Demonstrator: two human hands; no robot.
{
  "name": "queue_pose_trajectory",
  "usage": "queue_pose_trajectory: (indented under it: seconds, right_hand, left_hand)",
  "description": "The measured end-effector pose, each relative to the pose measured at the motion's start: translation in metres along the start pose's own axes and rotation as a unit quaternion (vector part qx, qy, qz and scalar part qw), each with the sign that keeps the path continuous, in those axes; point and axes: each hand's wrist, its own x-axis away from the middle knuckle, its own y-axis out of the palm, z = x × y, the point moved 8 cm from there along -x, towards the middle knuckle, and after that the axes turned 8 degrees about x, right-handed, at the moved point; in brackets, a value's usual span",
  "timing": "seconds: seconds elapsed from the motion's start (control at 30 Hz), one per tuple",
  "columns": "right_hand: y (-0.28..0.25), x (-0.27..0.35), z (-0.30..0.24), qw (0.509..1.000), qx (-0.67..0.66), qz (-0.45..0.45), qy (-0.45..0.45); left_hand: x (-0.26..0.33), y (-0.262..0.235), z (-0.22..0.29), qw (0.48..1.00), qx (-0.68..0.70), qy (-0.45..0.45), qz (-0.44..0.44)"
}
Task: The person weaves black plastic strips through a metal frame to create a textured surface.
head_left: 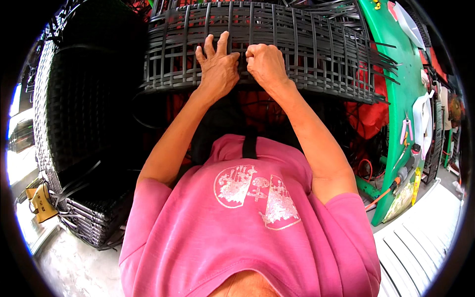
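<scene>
A dark grey lattice of woven plastic strips point(307, 54) stretches across the space before me, its lower rows tighter than the loose strips higher up. Strip ends stick out at its right side. My left hand point(217, 67) lies on the weave with its fingers spread. Close beside it, my right hand point(265, 64) is closed at the lattice, fingers curled in against the strips. What those fingers hold, if anything, is hidden behind the knuckles.
At left stands a large black woven piece point(47, 109), with a yellow-brown bag point(43, 202) near its foot. A green board point(403, 99) rises at right, with pink-handled scissors point(406, 129) on it. Red fabric point(368, 116) shows beneath the lattice. White slatted furniture point(420, 242) sits lower right.
</scene>
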Motion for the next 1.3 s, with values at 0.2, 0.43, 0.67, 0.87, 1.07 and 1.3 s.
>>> queue_pose_trajectory:
  seconds: [0.2,0.43,0.67,0.87,1.07,1.3]
  right_hand:
    - [0.011,-0.007,0.024,0.995,-0.091,-0.009,0.042]
    - [0.024,-0.018,0.021,0.991,-0.057,0.068,-0.096]
    - [-0.015,0.011,-0.004,0.995,0.073,0.039,-0.058]
    - [-0.038,0.049,0.027,0.965,0.219,0.102,-0.104]
    - [-0.04,0.056,0.048,0.961,0.221,0.107,-0.127]
    - [-0.069,0.036,-0.043,0.961,0.041,0.141,-0.234]
  left_hand:
    - [-0.016,0.025,-0.019,0.995,0.037,-0.07,-0.059]
    - [-0.015,0.022,-0.028,0.995,0.099,0.0,0.02]
    - [-0.012,0.019,-0.038,0.986,0.146,-0.048,0.064]
    - [-0.006,-0.009,-0.031,0.962,0.212,0.01,0.169]
    - [-0.011,-0.129,-0.079,0.919,-0.051,-0.047,0.388]
    - [0.042,-0.146,-0.011,0.954,0.168,0.073,0.238]
